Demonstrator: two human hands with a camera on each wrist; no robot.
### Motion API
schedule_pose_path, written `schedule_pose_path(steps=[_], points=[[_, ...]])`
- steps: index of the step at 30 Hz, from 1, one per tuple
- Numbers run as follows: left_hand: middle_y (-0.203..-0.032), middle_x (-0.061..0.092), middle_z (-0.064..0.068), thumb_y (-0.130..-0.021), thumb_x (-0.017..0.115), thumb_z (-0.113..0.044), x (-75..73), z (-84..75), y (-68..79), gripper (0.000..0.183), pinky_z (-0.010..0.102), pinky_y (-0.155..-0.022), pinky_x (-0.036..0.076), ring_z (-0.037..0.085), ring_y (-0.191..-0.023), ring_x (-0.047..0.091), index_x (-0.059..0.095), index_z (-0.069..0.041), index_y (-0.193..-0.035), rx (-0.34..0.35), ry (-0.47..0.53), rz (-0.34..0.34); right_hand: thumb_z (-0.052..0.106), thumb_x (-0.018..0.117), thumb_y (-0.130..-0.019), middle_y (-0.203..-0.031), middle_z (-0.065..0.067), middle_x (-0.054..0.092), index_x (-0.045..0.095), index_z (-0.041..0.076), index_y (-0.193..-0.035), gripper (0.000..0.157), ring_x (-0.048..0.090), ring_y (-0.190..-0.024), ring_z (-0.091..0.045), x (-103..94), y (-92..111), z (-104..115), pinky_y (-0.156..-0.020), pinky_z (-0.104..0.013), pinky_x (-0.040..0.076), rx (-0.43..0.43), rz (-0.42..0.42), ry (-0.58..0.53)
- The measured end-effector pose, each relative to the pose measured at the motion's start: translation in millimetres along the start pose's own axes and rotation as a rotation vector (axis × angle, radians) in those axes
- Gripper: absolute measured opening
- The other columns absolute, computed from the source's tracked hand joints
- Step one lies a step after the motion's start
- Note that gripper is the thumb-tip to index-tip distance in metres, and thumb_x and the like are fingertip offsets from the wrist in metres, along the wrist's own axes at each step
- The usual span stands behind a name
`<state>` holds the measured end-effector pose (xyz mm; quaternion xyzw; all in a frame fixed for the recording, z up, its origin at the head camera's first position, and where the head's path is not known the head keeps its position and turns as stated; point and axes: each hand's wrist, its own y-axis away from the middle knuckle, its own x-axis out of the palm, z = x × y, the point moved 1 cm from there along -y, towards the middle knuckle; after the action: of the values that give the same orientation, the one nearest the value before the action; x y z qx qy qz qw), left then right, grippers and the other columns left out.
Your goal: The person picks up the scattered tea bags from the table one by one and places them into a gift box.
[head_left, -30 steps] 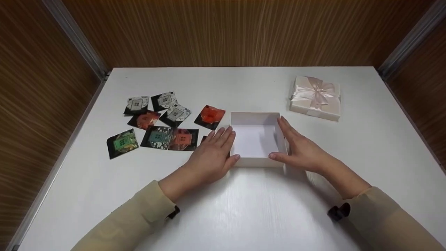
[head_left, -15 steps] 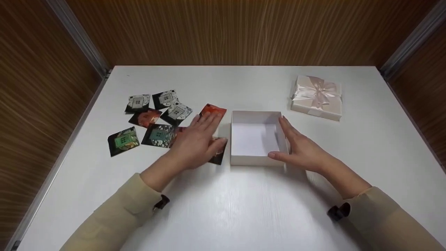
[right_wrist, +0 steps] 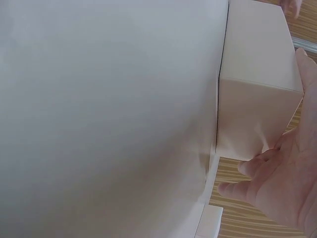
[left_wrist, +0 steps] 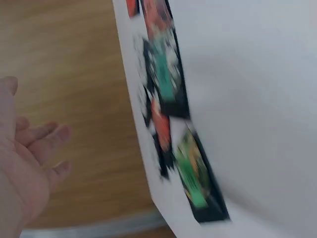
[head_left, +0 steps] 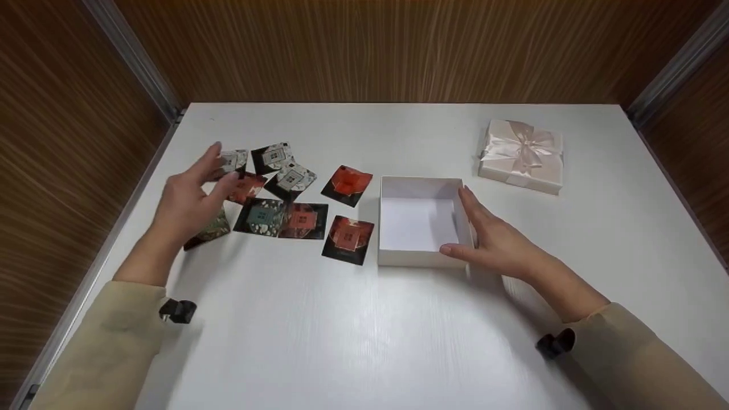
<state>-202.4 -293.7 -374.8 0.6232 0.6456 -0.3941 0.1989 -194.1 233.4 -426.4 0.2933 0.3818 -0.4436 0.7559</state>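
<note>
My left hand [head_left: 185,196] is raised over the far-left sachets, thumb and fingers spread, with nothing held. Under or beside it lie a white-and-black sachet [head_left: 234,159] and a green sachet [head_left: 216,229], both partly hidden in the head view. The left wrist view is blurred, but the green sachet [left_wrist: 195,176] shows apart from the hand [left_wrist: 22,173]. My right hand [head_left: 501,242] rests against a white open-topped box [head_left: 421,259], its straight fingers along the right wall and thumb at the front rim. The right wrist view shows fingers touching the box [right_wrist: 257,116].
Between left hand and box lie several flat sachets, including an orange one [head_left: 348,183], a red one [head_left: 348,240] and a teal one [head_left: 259,216]. A cream lid-like box with a satin bow [head_left: 527,151] stands at back right. Wood-grain panels [head_left: 364,51] border the white table.
My left hand has left the box's left side, passed over the sachets and moved to the far left, uncovering the red and orange ones. The right hand and box stay about where they were.
</note>
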Motion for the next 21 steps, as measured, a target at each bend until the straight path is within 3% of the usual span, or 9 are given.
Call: schedule_pose_path(steps=[5,10,17,21], points=[[-0.148,0.061,0.02,-0.106,0.063,-0.048,-17.7,45.4,11.1,0.077,0.063,-0.111,0.042,0.041,-0.137,0.056,0.031,-0.016,-0.169,-0.15,0.041,-0.009,0.069,0.068,-0.094,-0.177,-0.012,0.004,-0.008,0.021,-0.171,0.119,0.021,-0.158,-0.04,0.2,-1.1,0.1,-0.124,-0.06,0.025,0.005,-0.003,0.003],[-0.151,0.055,0.026,-0.105,0.068,-0.041,-18.8,81.7,20.6,0.078,0.061,-0.114,0.039,0.044,-0.141,0.049,0.033,-0.008,-0.167,-0.225,0.113,0.032,0.07,0.068,-0.094,-0.177,-0.013,0.004,-0.009,0.021,-0.171,0.119,0.022,-0.158,-0.041,0.4,-0.4,0.6,-0.124,-0.06,0.026,0.016,0.001,0.002],[-0.166,0.039,0.021,-0.102,0.071,-0.046,-16.3,112.3,34.9,0.088,0.059,-0.119,0.035,0.044,-0.151,0.037,0.025,-0.013,-0.17,-0.384,0.225,0.153,0.07,0.068,-0.094,-0.177,-0.012,0.004,-0.008,0.02,-0.171,0.12,0.02,-0.159,-0.04,0.5,-0.5,0.5,-0.124,-0.059,0.024,0.006,0.0,0.002],[-0.168,0.035,0.021,-0.101,0.074,-0.042,-14.2,120.2,36.9,0.092,0.061,-0.122,0.028,0.047,-0.154,0.028,0.021,-0.015,-0.171,-0.405,0.245,0.222,0.07,0.068,-0.094,-0.177,-0.01,0.003,-0.009,0.022,-0.171,0.12,0.02,-0.159,-0.039,0.0,0.1,0.1,-0.125,-0.059,0.024,0.008,0.002,-0.014]])
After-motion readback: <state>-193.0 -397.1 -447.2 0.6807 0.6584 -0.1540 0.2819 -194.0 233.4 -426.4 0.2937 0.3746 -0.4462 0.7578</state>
